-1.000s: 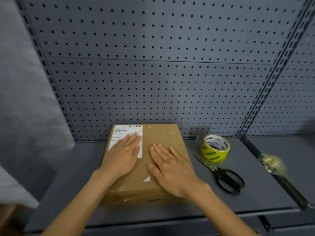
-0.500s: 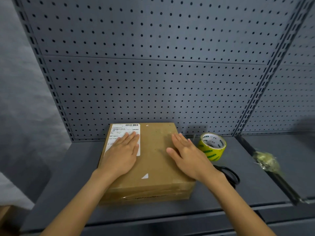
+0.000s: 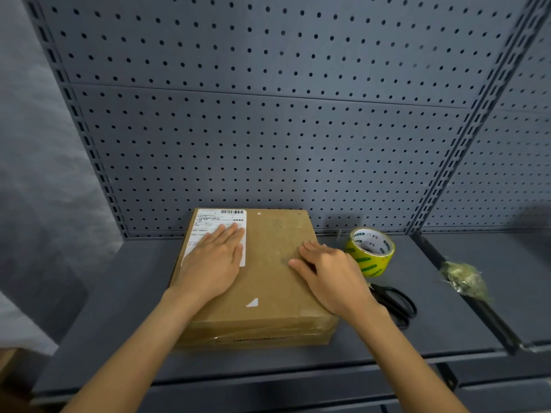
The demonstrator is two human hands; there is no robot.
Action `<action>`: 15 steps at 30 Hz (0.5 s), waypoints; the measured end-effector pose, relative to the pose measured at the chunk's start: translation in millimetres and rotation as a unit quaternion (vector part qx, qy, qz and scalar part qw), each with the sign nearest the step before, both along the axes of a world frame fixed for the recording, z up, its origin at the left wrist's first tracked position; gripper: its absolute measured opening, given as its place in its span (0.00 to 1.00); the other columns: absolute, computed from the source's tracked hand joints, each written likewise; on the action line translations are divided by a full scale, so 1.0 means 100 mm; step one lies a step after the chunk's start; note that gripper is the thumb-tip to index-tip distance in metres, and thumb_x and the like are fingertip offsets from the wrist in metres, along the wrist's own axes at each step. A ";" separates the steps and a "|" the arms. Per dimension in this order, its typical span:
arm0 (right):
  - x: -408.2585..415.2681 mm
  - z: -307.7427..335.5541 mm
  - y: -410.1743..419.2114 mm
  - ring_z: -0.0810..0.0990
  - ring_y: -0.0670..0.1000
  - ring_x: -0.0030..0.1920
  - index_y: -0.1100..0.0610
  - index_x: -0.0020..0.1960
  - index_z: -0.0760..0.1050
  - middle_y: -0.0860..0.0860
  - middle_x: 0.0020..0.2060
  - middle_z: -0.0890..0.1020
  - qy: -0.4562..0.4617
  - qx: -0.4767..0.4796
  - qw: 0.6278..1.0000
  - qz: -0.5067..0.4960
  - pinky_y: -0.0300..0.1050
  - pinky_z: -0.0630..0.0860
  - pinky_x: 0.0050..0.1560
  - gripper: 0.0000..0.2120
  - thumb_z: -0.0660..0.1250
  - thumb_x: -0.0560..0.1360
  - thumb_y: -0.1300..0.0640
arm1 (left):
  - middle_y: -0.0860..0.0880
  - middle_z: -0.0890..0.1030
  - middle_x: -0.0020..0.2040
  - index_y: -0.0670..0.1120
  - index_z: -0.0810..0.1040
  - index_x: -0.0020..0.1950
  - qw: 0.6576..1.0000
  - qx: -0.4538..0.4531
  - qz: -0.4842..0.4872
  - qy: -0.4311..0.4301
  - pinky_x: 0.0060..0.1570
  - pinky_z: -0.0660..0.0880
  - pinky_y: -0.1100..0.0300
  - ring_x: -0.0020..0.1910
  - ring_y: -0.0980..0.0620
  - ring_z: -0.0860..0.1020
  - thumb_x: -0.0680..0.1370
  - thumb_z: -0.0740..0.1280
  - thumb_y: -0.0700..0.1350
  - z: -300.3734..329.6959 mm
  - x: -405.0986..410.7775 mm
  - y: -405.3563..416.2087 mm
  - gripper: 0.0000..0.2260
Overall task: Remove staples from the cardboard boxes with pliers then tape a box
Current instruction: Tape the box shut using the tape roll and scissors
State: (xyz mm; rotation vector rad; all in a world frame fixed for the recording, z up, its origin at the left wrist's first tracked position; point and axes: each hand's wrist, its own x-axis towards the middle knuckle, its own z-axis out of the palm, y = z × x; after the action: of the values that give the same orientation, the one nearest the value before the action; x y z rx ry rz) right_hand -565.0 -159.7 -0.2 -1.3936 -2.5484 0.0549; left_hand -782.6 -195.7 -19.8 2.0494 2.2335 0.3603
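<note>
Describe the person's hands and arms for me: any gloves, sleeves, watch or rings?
Both the left hand and right hand are bare, no gloves. Forearms are uncovered as far as the frame shows, no sleeves visible. No watch, bracelet or rings can be seen.

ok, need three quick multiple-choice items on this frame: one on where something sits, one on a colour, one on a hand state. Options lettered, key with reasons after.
1. Where is the tape roll relative to the cardboard box?
A. on top of it
B. on the shelf to its right
C. on the shelf to its left

2. What colour are the scissors handles?
A. black
B. red
C. white

3. How is the left hand placed?
A. gripping pliers
B. clenched in the air
C. flat on the box, over its white label

Key: B, the roll stands on the shelf right of the box; A, the handle loops are black; C, the fingers lie straight on the box top.
</note>
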 end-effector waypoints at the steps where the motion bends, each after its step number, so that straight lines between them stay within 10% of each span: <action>1: 0.00 0.01 -0.01 0.75 0.51 0.64 0.54 0.63 0.75 0.49 0.66 0.75 -0.003 0.016 1.000 0.004 0.50 0.76 0.57 0.23 0.52 0.81 0.41 | 0.55 0.49 0.77 0.52 0.48 0.77 1.000 -0.001 0.000 0.000 0.73 0.43 0.60 0.76 0.57 0.45 0.83 0.42 0.52 0.00 0.00 0.00 0.22; 6: 0.02 -0.04 0.02 0.76 0.50 0.62 0.52 0.61 0.77 0.47 0.64 0.77 0.051 0.026 0.998 0.015 0.49 0.76 0.57 0.21 0.56 0.80 0.41 | 0.57 0.50 0.77 0.53 0.50 0.77 0.999 0.029 -0.039 -0.005 0.72 0.41 0.61 0.75 0.59 0.44 0.81 0.41 0.56 0.05 0.02 -0.03 0.24; 10: 0.01 -0.11 0.10 0.50 0.44 0.77 0.54 0.77 0.57 0.47 0.76 0.57 0.092 -0.074 0.993 0.025 0.42 0.53 0.74 0.30 0.55 0.79 0.40 | 0.64 0.46 0.75 0.62 0.47 0.74 0.981 0.010 -0.195 -0.010 0.73 0.39 0.62 0.72 0.67 0.39 0.73 0.33 0.67 0.12 0.09 -0.08 0.30; 15: 0.00 -0.14 0.15 0.63 0.48 0.73 0.55 0.72 0.67 0.50 0.73 0.67 0.066 -0.034 0.997 0.014 0.48 0.64 0.71 0.27 0.57 0.79 0.41 | 0.67 0.44 0.73 0.67 0.45 0.72 0.980 -0.039 -0.195 0.005 0.73 0.41 0.62 0.72 0.67 0.41 0.73 0.36 0.66 0.14 0.11 -0.06 0.26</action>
State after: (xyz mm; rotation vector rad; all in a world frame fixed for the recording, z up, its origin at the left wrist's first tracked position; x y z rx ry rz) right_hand -564.6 -145.1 -13.8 -1.3302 -2.4788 0.2339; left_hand -771.4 -202.2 -6.3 2.3757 1.7560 0.2236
